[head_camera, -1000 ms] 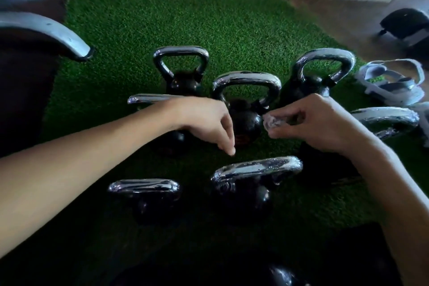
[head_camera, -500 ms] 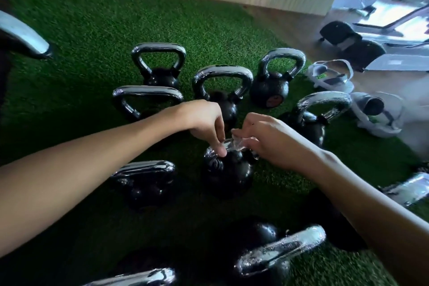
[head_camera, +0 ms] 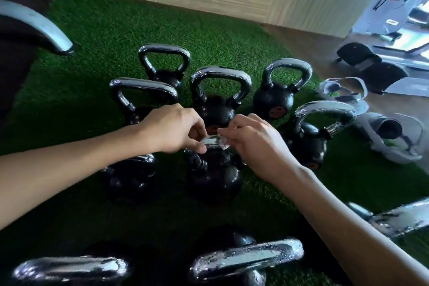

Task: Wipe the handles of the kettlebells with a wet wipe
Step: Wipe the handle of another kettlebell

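Ten kettlebells (head_camera: 272, 100): black bodies, chrome handles up, standing on green turf (head_camera: 116, 37); an eleventh chrome handle (head_camera: 39, 23) curves in at far left.
Centre kettlebell (head_camera: 214, 176): between the wrists, its handle's long axis running left to right.
Wet wipe (head_camera: 222, 144): one, crumpled, on that handle's top bar.
Left hand (head_camera: 171, 130): fingers pinching the bar beside the wipe.
Right hand (head_camera: 255, 144): fingers clenched on the wipe.
Sandals (head_camera: 343, 97): two, pale, on the floor right of the turf.
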### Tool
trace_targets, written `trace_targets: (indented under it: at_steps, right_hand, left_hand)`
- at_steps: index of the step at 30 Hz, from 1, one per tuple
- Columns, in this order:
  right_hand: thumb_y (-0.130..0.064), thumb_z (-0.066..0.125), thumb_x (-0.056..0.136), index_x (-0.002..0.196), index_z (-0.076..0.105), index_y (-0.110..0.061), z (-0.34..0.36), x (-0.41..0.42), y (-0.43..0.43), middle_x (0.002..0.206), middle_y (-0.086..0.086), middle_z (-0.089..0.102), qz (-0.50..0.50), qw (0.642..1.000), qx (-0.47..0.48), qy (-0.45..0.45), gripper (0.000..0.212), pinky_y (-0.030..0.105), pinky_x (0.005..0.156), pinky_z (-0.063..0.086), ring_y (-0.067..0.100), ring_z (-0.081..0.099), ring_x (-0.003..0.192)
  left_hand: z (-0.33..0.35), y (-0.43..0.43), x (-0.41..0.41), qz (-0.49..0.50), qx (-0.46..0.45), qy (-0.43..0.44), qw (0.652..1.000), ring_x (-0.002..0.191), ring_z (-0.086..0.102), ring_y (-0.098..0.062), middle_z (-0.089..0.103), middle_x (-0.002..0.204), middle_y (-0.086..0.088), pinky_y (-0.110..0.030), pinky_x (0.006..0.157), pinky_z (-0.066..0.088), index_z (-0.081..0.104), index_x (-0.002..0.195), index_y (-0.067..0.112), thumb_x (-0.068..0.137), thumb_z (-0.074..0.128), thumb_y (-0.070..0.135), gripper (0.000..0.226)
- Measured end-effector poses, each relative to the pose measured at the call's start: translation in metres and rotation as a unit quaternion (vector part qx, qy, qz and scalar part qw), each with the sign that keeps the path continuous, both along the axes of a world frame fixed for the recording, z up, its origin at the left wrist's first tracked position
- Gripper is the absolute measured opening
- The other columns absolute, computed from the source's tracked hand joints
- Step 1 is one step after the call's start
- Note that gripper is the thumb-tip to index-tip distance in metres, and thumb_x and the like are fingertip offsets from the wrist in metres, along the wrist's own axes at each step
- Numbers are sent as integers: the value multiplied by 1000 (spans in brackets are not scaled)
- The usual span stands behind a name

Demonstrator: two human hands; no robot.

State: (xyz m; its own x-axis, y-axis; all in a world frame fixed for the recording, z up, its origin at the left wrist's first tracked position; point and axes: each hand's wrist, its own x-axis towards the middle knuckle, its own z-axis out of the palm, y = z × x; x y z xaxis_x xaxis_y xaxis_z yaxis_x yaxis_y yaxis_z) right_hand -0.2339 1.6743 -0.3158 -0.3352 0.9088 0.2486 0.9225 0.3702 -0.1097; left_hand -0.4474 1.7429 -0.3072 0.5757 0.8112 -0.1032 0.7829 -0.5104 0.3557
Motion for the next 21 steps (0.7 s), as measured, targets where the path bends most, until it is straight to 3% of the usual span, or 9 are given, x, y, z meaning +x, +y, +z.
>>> trace_targets:
  at_steps: [2, 5, 8, 12, 16, 18, 21]
  right_hand:
    - [-31, 59, 100, 119, 73, -36, -4, 19, 0, 99, -11, 63, -19, 1000, 17, -10, 24, 36, 77, 51, 18, 51, 90]
    - [-40, 56, 98, 111, 77, -29, -10, 59, 2, 99, -14, 63, -95, 994, 11, 58, 26, 33, 79, 49, 12, 46, 88]
    - [-32, 67, 97, 109, 79, -30, -15, 53, 5, 96, -13, 63, -50, 996, 28, 75, 18, 32, 73, 49, 16, 50, 88]
    - [-29, 69, 95, 110, 78, -35, -21, 41, 3, 97, -14, 66, -16, 995, 58, 85, 18, 33, 70, 48, 18, 51, 85]
    - [-26, 72, 93, 107, 80, -29, -37, 85, -1, 99, -14, 71, -81, 971, 24, 224, 17, 19, 78, 45, 8, 64, 90]
    - [-23, 75, 91, 106, 80, -27, -44, 92, -4, 98, -16, 72, -103, 948, -3, 300, 16, 7, 80, 46, 2, 67, 94]
    - [-22, 76, 91, 106, 81, -26, -49, 81, -3, 101, -15, 72, -88, 939, 10, 333, 17, 5, 79, 45, -3, 66, 93]
  left_hand:
    - [-2, -8, 2, -3, 14, 9, 1000, 87, 67, -4, 72, 93, 17, -34, 78, 57, 72, 109, 37, 78, 75, 62, 40]
    - [-2, -17, 7, 10, 32, 26, 999, 89, 66, -8, 71, 96, 15, -34, 79, 56, 71, 111, 36, 83, 74, 56, 35]
    - [3, -17, 11, 21, 23, 44, 999, 87, 65, -10, 71, 98, 13, -36, 78, 56, 70, 109, 34, 83, 76, 53, 32]
    - [4, -16, 8, 32, -22, 8, 999, 87, 66, -5, 70, 95, 17, -26, 74, 51, 71, 106, 38, 80, 79, 53, 31]
    - [-8, -20, 3, 74, -34, -51, 995, 95, 66, -5, 69, 95, 25, -40, 90, 54, 72, 106, 44, 81, 79, 54, 28]
    - [-10, -22, 3, 82, -35, -59, 994, 96, 65, -4, 69, 94, 26, -41, 92, 53, 72, 106, 44, 81, 79, 52, 28]
    - [-7, -22, 4, 83, -41, -52, 994, 94, 66, -6, 69, 94, 23, -38, 90, 54, 72, 106, 41, 82, 80, 49, 27]
